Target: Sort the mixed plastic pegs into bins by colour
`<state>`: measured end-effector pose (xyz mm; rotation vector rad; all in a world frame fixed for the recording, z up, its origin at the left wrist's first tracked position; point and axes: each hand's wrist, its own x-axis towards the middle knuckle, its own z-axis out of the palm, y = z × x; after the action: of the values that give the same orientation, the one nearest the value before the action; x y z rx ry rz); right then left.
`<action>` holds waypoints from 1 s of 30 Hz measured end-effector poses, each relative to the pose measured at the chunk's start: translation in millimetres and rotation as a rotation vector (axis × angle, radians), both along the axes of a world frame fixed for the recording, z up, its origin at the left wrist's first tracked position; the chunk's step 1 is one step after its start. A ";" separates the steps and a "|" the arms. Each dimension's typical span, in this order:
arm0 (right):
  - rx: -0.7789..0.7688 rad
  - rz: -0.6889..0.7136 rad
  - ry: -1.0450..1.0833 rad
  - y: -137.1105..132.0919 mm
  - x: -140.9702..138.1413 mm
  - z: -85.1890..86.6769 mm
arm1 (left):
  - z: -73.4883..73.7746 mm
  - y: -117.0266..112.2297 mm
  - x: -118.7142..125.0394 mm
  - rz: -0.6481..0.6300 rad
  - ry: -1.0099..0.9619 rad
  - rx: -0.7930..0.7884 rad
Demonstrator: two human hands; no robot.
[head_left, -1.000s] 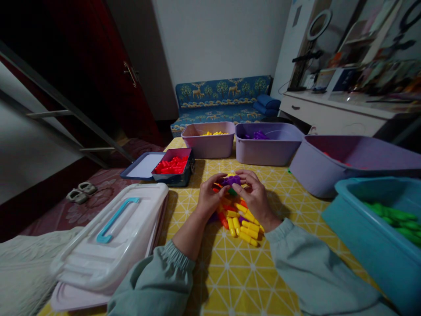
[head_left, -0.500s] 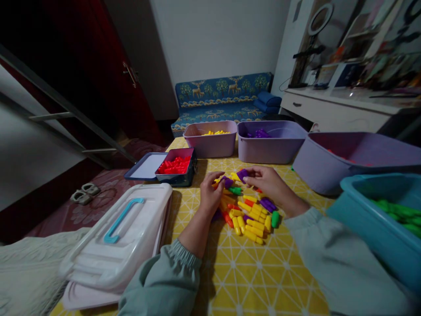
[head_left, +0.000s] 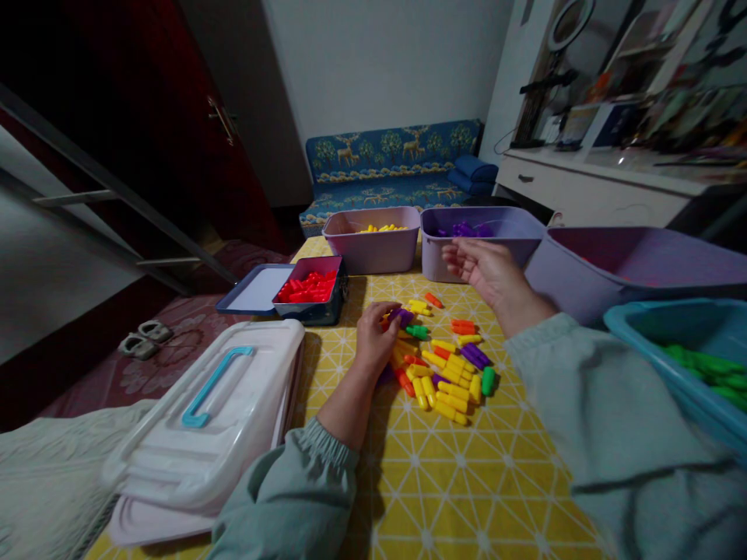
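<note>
My left hand [head_left: 378,334] is at the left side of a pile of bullet-shaped plastic building pieces [head_left: 452,377], mostly yellow, with some orange, purple and green. Its fingers close around a purple piece [head_left: 402,316], partly covered by the fingertips. In front of the purple-filled bin [head_left: 447,260], my right hand [head_left: 482,268] is raised with its fingers stretched out, nothing seen in them. Purple pieces [head_left: 467,229] lie inside that bin, just beyond the fingertips. A green piece [head_left: 416,332] rests just right of my left hand.
A pink bin [head_left: 373,253] with yellow pieces stands at the back. To the right are another purple bin [head_left: 560,268] and a teal bin [head_left: 630,330] of green pieces. Left are an open tin [head_left: 315,315] of red pieces and a lidded white box [head_left: 233,404].
My right hand has moved from the pile up to the purple-filled bin, and the purple piece it held is no longer in its fingers. My left hand stays at the pile.
</note>
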<state>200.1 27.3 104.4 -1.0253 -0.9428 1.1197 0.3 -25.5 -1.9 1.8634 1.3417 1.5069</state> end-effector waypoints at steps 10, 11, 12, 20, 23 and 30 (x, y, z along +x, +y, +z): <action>0.199 0.211 -1.382 -18.6 -1.8 -94.4 | 5.5 -4.6 0.9 -0.044 0.333 -0.067; 0.208 0.215 -1.413 -21.0 -2.3 -93.7 | 6.1 -4.9 1.1 -0.043 0.336 -0.070; 0.213 0.204 -1.431 -24.0 -3.2 -91.7 | 6.5 -5.1 1.3 -0.042 0.335 -0.069; 0.150 0.005 -0.881 -43.3 -15.0 -84.8 | 7.0 -5.9 2.3 -0.039 0.199 -0.030; 0.088 0.137 -0.454 -49.7 -20.2 -83.2 | 5.4 -6.2 2.4 -0.056 0.101 -0.033; 0.029 0.220 -0.238 -56.5 -25.1 -79.4 | 6.3 -8.1 5.5 -0.164 -0.031 -0.014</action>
<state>175.0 -29.1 25.0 -1.0657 -1.2835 1.1765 5.7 -33.5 4.3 1.8840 1.1523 1.4337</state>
